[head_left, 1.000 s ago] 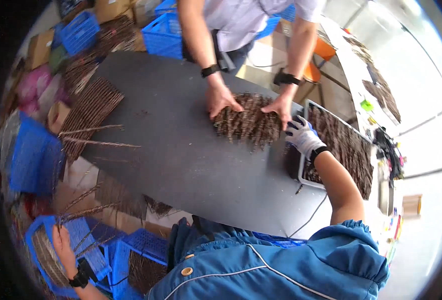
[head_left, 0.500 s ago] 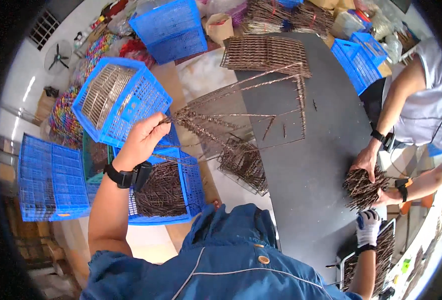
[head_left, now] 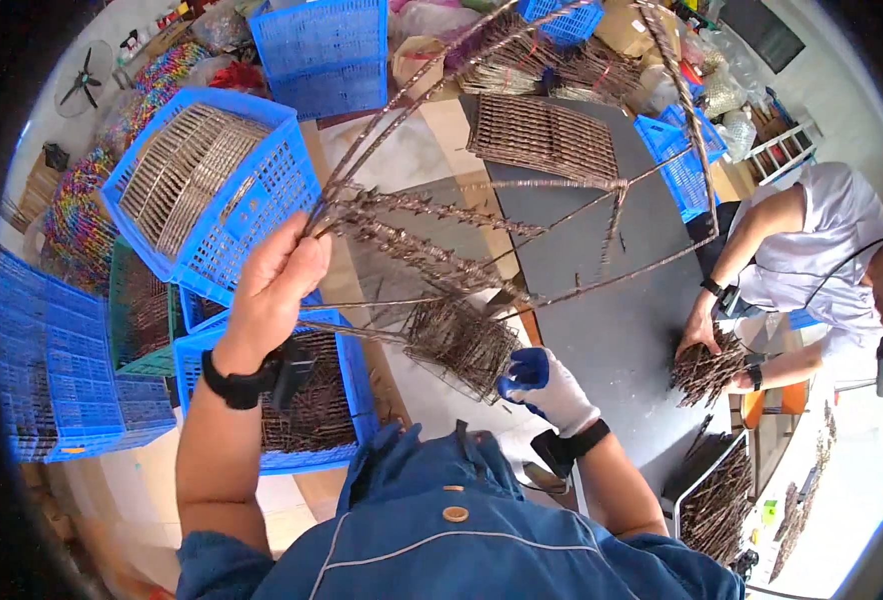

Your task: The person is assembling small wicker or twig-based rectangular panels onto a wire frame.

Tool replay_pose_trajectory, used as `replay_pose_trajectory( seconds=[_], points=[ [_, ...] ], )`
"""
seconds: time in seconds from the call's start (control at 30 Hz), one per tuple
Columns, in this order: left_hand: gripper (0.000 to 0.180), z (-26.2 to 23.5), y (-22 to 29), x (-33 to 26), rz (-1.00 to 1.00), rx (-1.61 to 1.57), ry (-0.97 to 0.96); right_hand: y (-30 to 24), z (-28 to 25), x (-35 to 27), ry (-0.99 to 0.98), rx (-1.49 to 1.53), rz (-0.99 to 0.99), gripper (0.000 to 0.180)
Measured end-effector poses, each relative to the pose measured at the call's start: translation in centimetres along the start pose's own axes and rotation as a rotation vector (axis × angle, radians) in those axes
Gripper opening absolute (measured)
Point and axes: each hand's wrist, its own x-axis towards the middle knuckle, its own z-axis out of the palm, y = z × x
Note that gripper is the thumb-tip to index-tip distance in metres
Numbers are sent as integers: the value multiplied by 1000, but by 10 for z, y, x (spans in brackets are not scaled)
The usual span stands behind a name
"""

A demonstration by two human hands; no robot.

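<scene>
Fingers of L hand (head_left: 270,285) grip twig frames (head_left: 412,252); blue crate (head_left: 252,215) w/ twig grids (head_left: 194,180); R hand (head_left: 560,395) loosely curled, has left twig-filled tray (head_left: 712,467), table's (head_left: 602,345) R edge.

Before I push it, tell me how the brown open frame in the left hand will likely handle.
The brown open frame looks light for its size: thin rods surround mostly gaps. It seems fairly stiff, its long rods extending from the left hand with little sag. It may twist when pushed, being gripped at one end.
</scene>
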Motion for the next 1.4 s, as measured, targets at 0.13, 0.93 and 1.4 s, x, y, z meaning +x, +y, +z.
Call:
replay_pose_trajectory(
  seconds=[0.13,0.93,1.4],
  points=[
    [22,-39,17,-22,37,149,64,-1,-3,19,233,163,-213,39],
    [26,84,-407,-255,-1356,-375,117,292,166,187,-126,-106,330,61],
    [70,270,-483,-267,-1279,-12,-401,440,2,252,301,-1166,454,90]
  ],
)
